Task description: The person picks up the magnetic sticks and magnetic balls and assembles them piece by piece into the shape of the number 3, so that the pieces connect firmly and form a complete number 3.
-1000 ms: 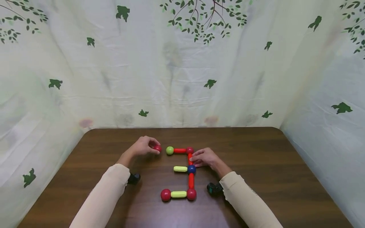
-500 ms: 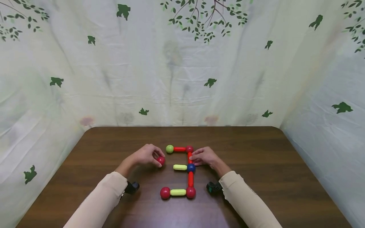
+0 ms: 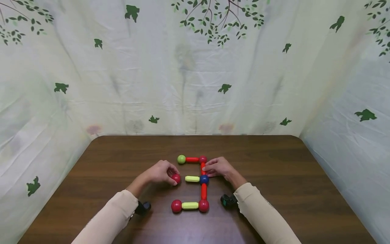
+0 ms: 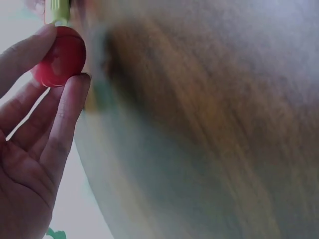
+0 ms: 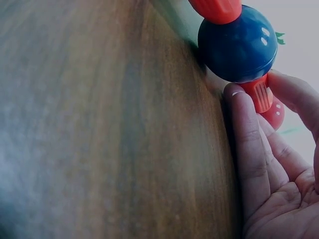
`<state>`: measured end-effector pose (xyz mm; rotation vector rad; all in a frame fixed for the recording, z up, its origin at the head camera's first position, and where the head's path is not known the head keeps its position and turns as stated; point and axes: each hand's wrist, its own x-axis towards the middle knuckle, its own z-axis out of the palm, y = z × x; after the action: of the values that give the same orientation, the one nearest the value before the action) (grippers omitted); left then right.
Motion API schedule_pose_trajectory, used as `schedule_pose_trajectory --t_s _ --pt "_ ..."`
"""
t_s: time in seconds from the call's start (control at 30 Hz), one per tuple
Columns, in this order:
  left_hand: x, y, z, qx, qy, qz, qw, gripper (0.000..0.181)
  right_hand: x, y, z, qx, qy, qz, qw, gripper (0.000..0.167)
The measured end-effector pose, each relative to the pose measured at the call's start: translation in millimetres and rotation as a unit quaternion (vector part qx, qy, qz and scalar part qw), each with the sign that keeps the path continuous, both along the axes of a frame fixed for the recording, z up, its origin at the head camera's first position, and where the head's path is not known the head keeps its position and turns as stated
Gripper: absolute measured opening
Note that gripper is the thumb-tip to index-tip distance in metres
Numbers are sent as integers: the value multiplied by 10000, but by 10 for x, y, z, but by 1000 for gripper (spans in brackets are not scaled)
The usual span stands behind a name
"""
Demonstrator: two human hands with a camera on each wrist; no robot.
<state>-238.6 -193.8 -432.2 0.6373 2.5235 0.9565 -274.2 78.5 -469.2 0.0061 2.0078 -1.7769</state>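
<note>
My left hand (image 3: pixel 161 173) holds a red ball (image 4: pixel 62 59) between thumb and fingers. In the head view that ball is just left of the free end of a yellow-green rod (image 3: pixel 192 179), a narrow gap apart. In the left wrist view the rod's tip overlaps the ball's edge; contact cannot be told. The rod's other end joins a blue ball (image 5: pixel 238 44). My right hand (image 3: pixel 221 168) pinches the upper red rod (image 5: pixel 259 94), which runs from the blue ball to a red corner ball (image 3: pixel 202 159). Its fingers partly cover that rod.
From the corner ball a red rod (image 3: pixel 192 159) leads left to a green ball (image 3: pixel 181 159). Below the blue ball, another red rod (image 3: pixel 203 191) reaches a red ball (image 3: pixel 203 205), then a yellow-green rod (image 3: pixel 190 205) and red end ball (image 3: pixel 176 206). All lie on a brown table (image 3: pixel 259 152).
My left hand has carried its red ball from beside the green ball toward me and slightly right, to the middle rod's level. The right hand keeps its place on the upper red rod.
</note>
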Motion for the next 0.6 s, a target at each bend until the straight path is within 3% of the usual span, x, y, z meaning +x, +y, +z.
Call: schedule_pose_trajectory --t_s 0.3,0.6 --pt "12 58 -50 55 73 249 9996 28 -16 5 -5 81 -39 53 9999 28" --pt "15 110 -92 45 279 250 9993 26 -14 5 24 285 -79 31 9996 25"
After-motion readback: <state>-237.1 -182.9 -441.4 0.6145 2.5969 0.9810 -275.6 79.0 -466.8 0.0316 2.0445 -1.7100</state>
